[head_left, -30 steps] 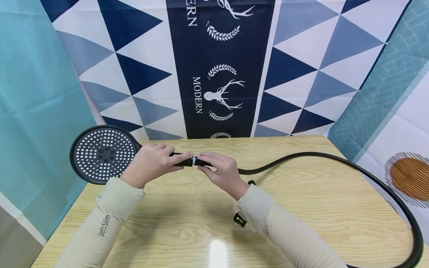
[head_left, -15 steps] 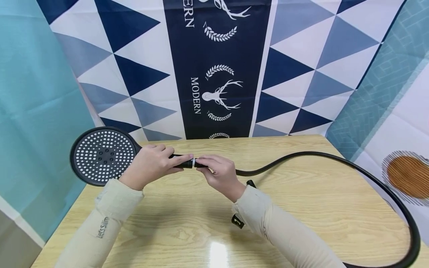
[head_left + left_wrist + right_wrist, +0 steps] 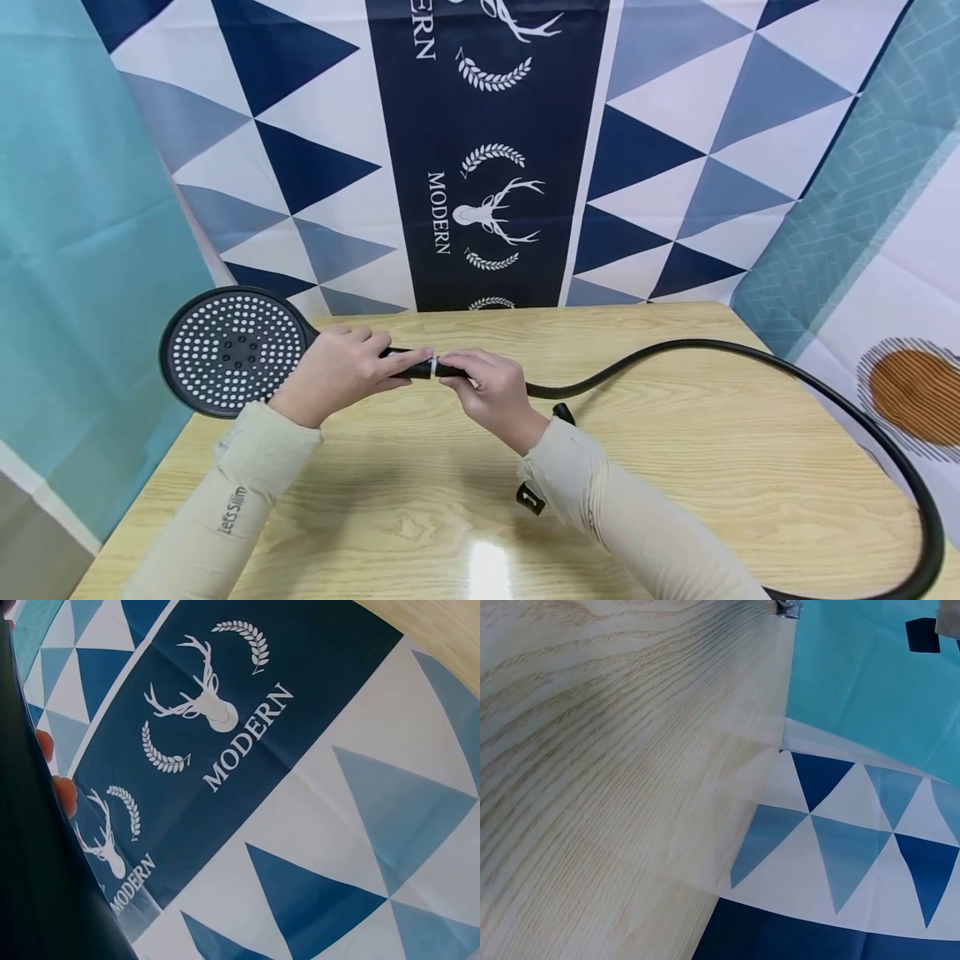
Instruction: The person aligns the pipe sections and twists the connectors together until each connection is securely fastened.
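Observation:
A black shower head with a round face of pale nozzles is held above the table at the left in the head view. My left hand grips its handle, the index finger stretched along it toward the end. Against that end my right hand pinches the black end of a shower hose. A thin white ring shows at the joint; whether the threads are engaged cannot be seen. In the left wrist view a dark curved surface fills the left edge, with fingertips beside it.
The hose loops across the right of the wooden table and back to the front edge. A black piece lies partly hidden beneath my right forearm. Patterned cloth hangs behind the table, with teal cloth at the left.
My right fingers have shifted slightly at the hose end, the thumb drawn in closer. Both hands and the shower head sit marginally lower in the view. The hold is otherwise the same.

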Motion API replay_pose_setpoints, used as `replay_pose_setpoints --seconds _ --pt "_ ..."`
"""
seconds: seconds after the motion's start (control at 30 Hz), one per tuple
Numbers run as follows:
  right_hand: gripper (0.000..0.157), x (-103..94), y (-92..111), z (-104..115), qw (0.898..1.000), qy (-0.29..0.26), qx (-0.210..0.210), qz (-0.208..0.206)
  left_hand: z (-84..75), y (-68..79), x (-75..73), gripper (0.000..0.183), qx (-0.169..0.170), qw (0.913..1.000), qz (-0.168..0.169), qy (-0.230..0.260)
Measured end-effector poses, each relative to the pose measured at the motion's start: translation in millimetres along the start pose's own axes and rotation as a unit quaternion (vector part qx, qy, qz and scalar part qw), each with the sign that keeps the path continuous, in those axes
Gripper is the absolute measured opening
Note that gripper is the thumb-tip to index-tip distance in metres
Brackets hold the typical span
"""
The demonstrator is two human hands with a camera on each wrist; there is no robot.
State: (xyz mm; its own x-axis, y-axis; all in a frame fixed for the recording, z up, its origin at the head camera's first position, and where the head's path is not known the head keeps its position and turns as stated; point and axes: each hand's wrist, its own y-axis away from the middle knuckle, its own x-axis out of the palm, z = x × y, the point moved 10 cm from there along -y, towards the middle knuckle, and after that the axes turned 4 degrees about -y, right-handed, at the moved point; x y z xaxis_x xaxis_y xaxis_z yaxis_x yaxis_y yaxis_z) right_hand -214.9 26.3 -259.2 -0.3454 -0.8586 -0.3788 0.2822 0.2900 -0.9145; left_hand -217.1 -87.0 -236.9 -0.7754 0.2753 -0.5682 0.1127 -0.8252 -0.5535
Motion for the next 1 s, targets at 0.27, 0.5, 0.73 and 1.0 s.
replay_pose_setpoints --seconds 0.27,0.5,0.73,1.0 --pt "0.024 -3.9 0 -2 0.999 -0.014 0.028 0.014 -3.8 -1.5 -1.3 0.045 0.0 0.9999 -0.013 0.006" --pt "0.023 1.4 1 -9 0.994 -0.042 0.092 0.035 -4.7 0.9 -1.8 0.044 0.011 0.9999 -0.008 -0.011" --pt "0.022 8.1 -1 -12 0.988 -0.021 0.14 0.068 -3.3 5.1 -3.3 0.045 0.012 0.9997 0.0 -0.021" --pt "0.031 0.8 -3 7 0.999 0.028 -0.002 0.017 1.3 3.0 -6.9 0.049 -0.003 1.0 -0.001 -0.001"
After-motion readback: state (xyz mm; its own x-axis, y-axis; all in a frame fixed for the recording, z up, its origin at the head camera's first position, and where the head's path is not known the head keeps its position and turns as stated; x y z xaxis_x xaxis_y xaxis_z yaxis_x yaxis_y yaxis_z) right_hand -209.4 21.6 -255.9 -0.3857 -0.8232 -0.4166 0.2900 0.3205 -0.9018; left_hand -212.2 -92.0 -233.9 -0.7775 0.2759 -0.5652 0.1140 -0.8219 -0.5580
